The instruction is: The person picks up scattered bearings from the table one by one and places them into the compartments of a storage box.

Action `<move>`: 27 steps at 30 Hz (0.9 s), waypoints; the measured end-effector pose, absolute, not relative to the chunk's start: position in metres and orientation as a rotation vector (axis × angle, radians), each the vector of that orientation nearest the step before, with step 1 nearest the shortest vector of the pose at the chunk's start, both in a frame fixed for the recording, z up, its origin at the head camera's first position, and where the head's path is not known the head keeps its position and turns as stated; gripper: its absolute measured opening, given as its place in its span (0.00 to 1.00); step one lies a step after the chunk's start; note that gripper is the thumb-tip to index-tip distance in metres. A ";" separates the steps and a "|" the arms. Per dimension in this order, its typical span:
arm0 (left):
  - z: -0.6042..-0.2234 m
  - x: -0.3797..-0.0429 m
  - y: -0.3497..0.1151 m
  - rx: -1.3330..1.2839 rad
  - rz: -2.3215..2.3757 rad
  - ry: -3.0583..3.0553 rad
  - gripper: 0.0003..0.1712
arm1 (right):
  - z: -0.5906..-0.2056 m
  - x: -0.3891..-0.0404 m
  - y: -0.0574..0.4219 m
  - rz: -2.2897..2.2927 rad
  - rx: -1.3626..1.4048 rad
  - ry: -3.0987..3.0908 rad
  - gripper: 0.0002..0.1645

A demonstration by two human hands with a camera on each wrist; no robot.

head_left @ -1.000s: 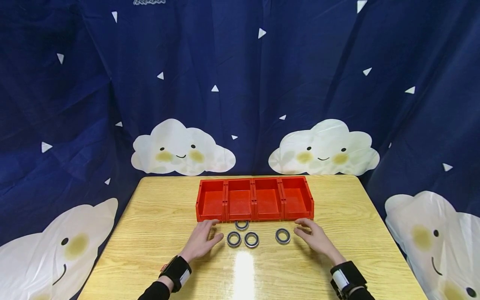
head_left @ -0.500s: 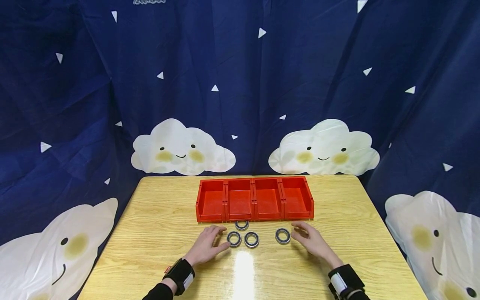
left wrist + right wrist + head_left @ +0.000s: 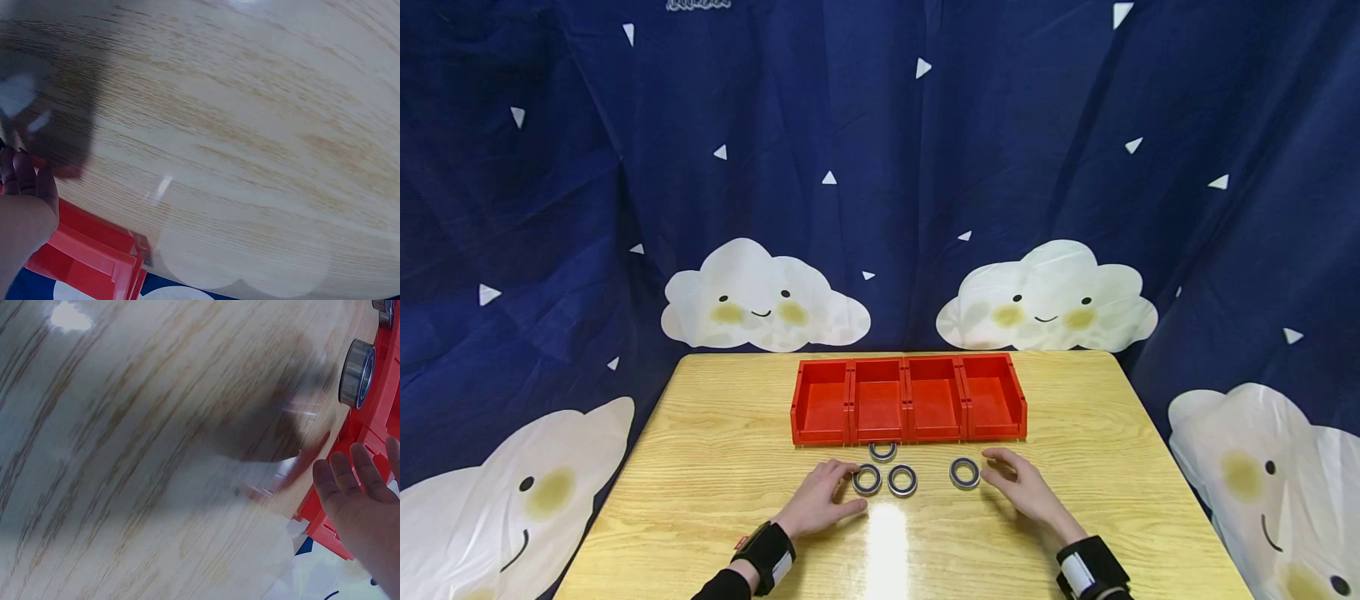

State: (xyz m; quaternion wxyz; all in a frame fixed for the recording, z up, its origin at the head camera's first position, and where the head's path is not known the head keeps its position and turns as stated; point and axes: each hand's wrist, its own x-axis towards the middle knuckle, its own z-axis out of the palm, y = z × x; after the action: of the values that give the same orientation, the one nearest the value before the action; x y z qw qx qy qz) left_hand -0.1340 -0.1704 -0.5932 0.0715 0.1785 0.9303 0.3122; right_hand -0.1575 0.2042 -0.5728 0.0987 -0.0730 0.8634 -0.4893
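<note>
My left hand [image 3: 822,497] has its index fingertip at the left bearing [image 3: 877,482] and its thumb beside the near edge, fingers spread around it. A second bearing [image 3: 913,482] lies just right of that one, and a third bearing [image 3: 882,458] sits behind them, partly hidden by the red bins. My right hand [image 3: 1027,492] hovers with loosely bent fingers right beside a separate bearing [image 3: 965,487]. In the right wrist view that steel bearing [image 3: 352,375] lies beyond the fingertips. Only some fingers [image 3: 25,175] show at the left wrist view's edge.
A row of several joined red bins [image 3: 908,404] stands behind the bearings on the wooden table [image 3: 722,433]. A dark blue curtain [image 3: 880,150] with printed clouds hangs behind and at both sides.
My left hand has moved right and slightly nearer, bringing thumb and index finger around the left bearing. My right hand has shifted slightly left, closer to its bearing. The bearings lie in place.
</note>
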 end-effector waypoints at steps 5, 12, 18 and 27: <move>-0.592 -0.135 -0.168 0.532 0.915 2.799 0.40 | -0.573 -0.157 0.201 -1.458 -0.233 2.556 0.25; -0.591 -0.137 -0.165 0.519 0.870 2.829 0.45 | -0.572 -0.153 0.191 -1.552 -0.256 2.479 0.24; -0.591 -0.136 -0.161 0.512 0.833 2.867 0.45 | -0.574 -0.150 0.183 -1.564 -0.235 2.469 0.21; -0.596 -0.136 -0.155 0.498 0.774 2.930 0.43 | -0.579 -0.149 0.178 -1.558 -0.144 2.507 0.22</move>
State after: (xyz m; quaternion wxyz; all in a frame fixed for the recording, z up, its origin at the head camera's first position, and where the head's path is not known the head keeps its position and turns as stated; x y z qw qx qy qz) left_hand -0.1365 -0.1554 -0.5956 0.0353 0.1621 0.9534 0.2519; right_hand -0.1491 0.1776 -0.5786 0.0933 -0.0485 0.8446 -0.5249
